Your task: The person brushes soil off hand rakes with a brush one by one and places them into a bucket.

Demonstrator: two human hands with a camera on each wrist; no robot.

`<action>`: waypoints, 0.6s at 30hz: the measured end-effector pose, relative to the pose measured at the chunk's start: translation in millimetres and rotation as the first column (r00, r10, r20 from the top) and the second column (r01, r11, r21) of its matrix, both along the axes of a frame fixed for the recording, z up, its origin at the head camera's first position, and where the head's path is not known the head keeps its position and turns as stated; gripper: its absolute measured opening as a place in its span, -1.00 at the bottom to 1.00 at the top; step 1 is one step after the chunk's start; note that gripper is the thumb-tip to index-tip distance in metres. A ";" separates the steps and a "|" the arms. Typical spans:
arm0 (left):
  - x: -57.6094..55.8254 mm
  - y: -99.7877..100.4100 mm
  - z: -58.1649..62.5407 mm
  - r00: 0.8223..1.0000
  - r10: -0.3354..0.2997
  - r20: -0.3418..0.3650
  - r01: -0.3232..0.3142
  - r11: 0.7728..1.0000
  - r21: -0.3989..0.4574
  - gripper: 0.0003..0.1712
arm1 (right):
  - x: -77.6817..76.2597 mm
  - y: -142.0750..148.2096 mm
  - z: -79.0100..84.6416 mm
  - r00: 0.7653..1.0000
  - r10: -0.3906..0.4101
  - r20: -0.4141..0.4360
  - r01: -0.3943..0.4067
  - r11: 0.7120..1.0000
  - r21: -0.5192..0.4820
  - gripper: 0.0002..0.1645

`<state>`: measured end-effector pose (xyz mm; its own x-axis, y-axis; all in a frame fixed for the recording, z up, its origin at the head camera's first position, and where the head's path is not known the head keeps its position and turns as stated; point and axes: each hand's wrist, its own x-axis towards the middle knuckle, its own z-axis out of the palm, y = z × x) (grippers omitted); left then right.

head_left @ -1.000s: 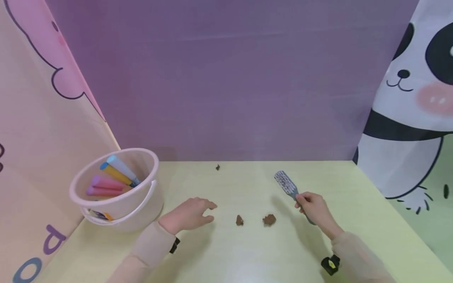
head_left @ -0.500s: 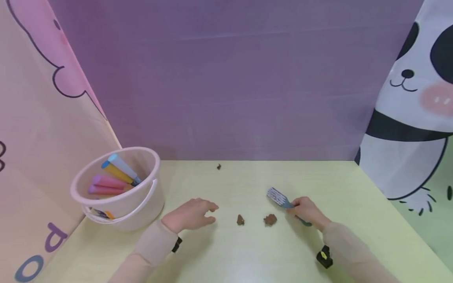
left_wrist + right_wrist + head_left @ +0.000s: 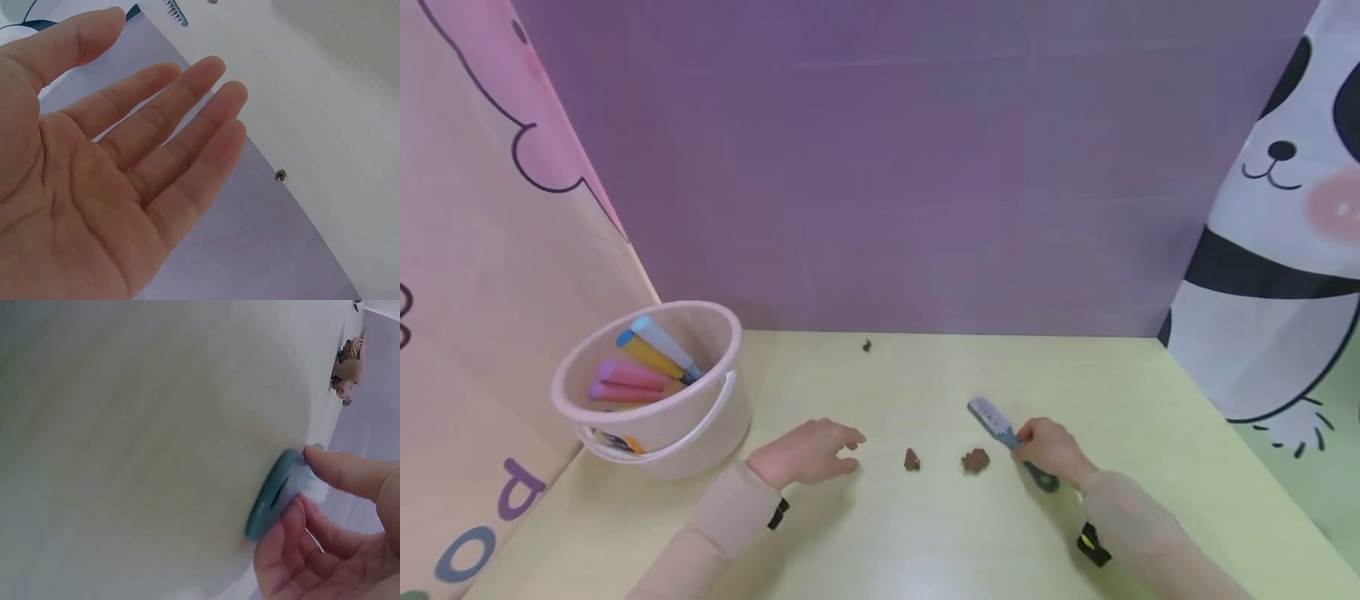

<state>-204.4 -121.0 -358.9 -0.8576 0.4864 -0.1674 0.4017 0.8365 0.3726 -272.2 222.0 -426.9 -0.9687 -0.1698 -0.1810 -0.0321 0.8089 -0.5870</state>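
My right hand (image 3: 1051, 452) pinches the handle of a blue-grey brush (image 3: 991, 417) with a pale bristled head pointing away to the left. The brush lies low over the table; whether it rests fully on the top I cannot tell. In the right wrist view, thumb and fingers hold the handle near its holed teal end (image 3: 272, 499). Just left of the brush sits a ruffled brown clump (image 3: 975, 461), and farther left a smaller brown piece (image 3: 912, 460); their kind is unclear. My left hand (image 3: 808, 452) hovers over the table, holding nothing, its fingers loosely extended in the left wrist view.
A pale pink bucket (image 3: 647, 429) with a white handle stands at the left, holding several thick coloured marker-like sticks (image 3: 651, 354). A tiny dark object (image 3: 867, 345) lies near the table's back edge. Purple cloth (image 3: 880, 183) rises behind, with printed panels either side.
My right hand has come down and slightly left, bringing the brush from a raised slant to low by the table beside the brown clump. The left hand stays nearly in place.
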 end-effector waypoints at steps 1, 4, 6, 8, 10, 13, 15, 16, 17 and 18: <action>0.4 0.2 -0.2 1.000 -0.002 0.006 0.002 1.000 0.000 -0.55 | 0.7 -0.2 0.6 1.000 0.007 -0.005 -0.007 1.000 0.013 -0.66; 1.0 0.7 -1.4 1.000 0.000 0.016 0.000 1.000 0.005 -0.55 | 3.2 -0.5 3.2 1.000 0.026 -0.012 -0.026 0.999 0.047 -0.64; 0.4 1.0 -2.4 1.000 -0.003 -0.008 0.003 1.000 0.007 -0.56 | 4.4 0.0 5.9 0.999 0.035 -0.023 -0.034 0.997 0.066 -0.57; -0.9 1.5 -4.2 0.996 -0.017 -0.084 0.019 1.000 0.019 -0.59 | 5.8 0.1 9.4 0.998 0.042 -0.046 -0.039 0.997 0.071 -0.49; -1.8 2.6 -4.4 0.977 -0.030 -0.213 0.042 0.998 0.050 -0.64 | 7.7 -1.3 12.3 0.994 0.052 -0.099 -0.047 0.997 0.057 -0.44; -5.2 5.1 -0.9 0.856 -0.049 -0.515 0.137 0.981 0.135 -0.71 | 12.8 -8.0 21.5 0.960 0.058 -0.273 -0.058 0.998 0.008 -0.51; -9.4 8.1 8.8 0.722 -0.020 -0.692 0.213 0.957 0.195 -0.73 | 16.5 -14.6 36.4 0.907 0.060 -0.416 -0.077 0.997 -0.026 -0.61; -12.8 9.3 16.0 0.653 0.001 -0.757 0.246 0.945 0.214 -0.74 | 17.4 -18.3 47.3 0.874 0.059 -0.483 -0.088 0.995 -0.038 -0.65; -17.0 10.7 24.8 0.597 0.025 -0.802 0.262 0.939 0.224 -0.74 | 17.1 -21.9 60.0 0.838 0.062 -0.543 -0.103 0.994 -0.046 -0.68; -21.4 12.3 35.2 0.572 0.047 -0.819 0.258 0.937 0.233 -0.73 | 15.8 -25.4 74.0 0.814 0.064 -0.577 -0.117 0.992 -0.055 -0.68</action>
<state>-225.9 -108.8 -323.7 -0.4950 0.4738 0.7284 0.7358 0.6744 0.0614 -256.5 196.6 -352.8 -0.8716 -0.2507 0.4212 -0.4547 0.7345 -0.5038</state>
